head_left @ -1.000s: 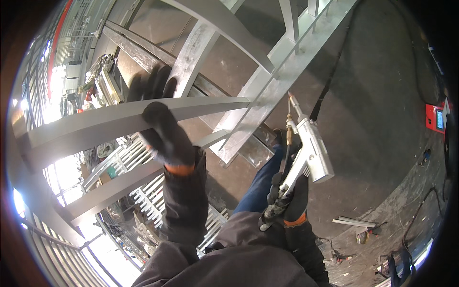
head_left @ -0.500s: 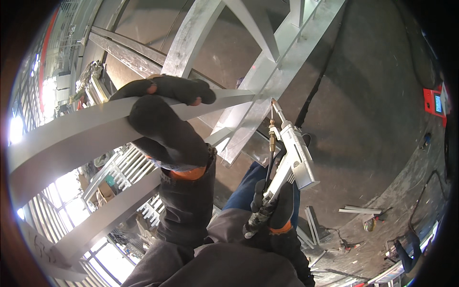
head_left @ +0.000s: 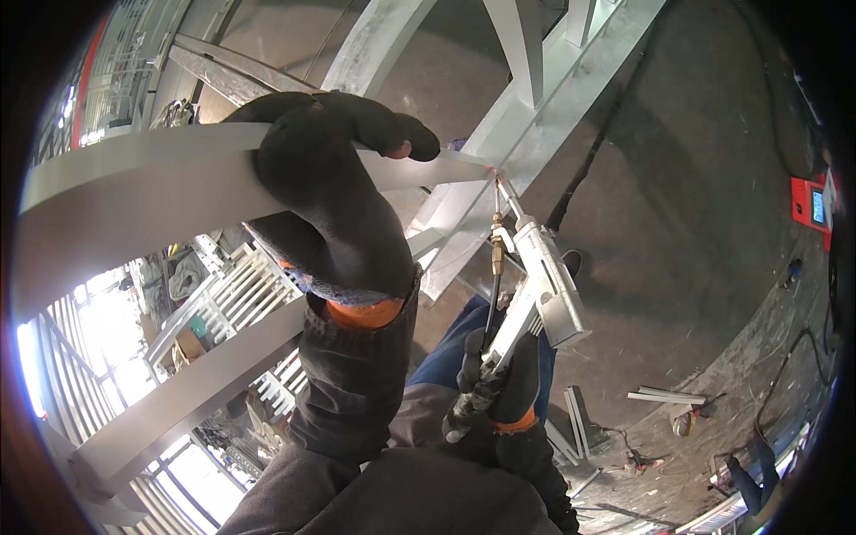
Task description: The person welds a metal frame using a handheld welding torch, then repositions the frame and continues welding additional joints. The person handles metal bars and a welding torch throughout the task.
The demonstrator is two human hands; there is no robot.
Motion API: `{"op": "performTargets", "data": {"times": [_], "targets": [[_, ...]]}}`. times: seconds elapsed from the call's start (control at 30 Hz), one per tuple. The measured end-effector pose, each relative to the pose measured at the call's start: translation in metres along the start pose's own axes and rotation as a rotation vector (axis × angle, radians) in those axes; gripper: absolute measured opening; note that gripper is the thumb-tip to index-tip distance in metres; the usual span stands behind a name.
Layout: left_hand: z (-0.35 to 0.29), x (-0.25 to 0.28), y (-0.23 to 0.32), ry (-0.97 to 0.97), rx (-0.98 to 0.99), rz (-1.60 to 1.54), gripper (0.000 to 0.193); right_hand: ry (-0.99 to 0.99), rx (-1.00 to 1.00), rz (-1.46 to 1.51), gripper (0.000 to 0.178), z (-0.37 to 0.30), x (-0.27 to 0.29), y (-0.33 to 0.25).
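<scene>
My left hand [head_left: 334,187], in a black glove with an orange cuff, is closed around a curved grey metal bar [head_left: 169,169]. The bar's far end meets a long pale metal beam [head_left: 535,134]. My right hand [head_left: 517,388], gloved in black as well, grips the handle of a silver handheld welding gun [head_left: 544,285]. A brass-fitted wire feeder [head_left: 497,250] runs along the gun's side. Its nozzle tip sits at the joint between bar and beam, where a small red spot shows; whether it touches cannot be made out.
Other curved bars [head_left: 383,40] rise from the beam. A lower grey bar [head_left: 192,392] crosses at left, above stacked slatted metal frames [head_left: 236,294]. A dark cable [head_left: 593,147] lies on the floor. Loose metal strips [head_left: 664,395] and a red device with a screen [head_left: 810,203] are at right.
My left hand has shifted up and right along the bar. The gun's nozzle has moved slightly left and up, onto the joint, where the red spot now shows.
</scene>
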State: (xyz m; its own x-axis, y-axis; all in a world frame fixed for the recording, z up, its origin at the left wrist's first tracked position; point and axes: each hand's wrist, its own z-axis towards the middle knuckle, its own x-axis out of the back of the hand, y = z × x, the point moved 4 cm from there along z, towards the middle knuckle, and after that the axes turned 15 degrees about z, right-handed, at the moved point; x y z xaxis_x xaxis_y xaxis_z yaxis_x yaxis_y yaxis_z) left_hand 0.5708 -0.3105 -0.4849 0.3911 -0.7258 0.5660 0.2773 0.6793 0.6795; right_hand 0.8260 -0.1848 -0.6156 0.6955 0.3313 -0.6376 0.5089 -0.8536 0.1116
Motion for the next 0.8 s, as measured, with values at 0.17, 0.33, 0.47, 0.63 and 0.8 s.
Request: {"op": "performTargets", "data": {"times": [0.17,0.33,0.47,0.63,0.8], "targets": [[-0.001,0.004,-0.002,-0.011,-0.026,-0.012,0.031,-0.042,-0.011,0.043,0.083,0.000,-0.001,0.004],[-0.001,0.003,0.003,-0.012,0.015,-0.059,0.031,-0.020,0.019,-0.036,0.083,0.001,0.000,0.003],[-0.002,0.004,0.003,0.023,0.066,-0.102,0.033,0.007,0.026,-0.050,0.082,0.002,-0.001,0.003],[-0.002,0.004,0.005,0.028,0.066,-0.097,0.036,0.005,0.036,-0.019,0.075,0.001,-0.003,0.002],[-0.004,0.003,0.009,0.053,0.130,-0.086,0.041,-0.065,0.111,-0.061,0.061,0.001,-0.008,-0.006]]}}
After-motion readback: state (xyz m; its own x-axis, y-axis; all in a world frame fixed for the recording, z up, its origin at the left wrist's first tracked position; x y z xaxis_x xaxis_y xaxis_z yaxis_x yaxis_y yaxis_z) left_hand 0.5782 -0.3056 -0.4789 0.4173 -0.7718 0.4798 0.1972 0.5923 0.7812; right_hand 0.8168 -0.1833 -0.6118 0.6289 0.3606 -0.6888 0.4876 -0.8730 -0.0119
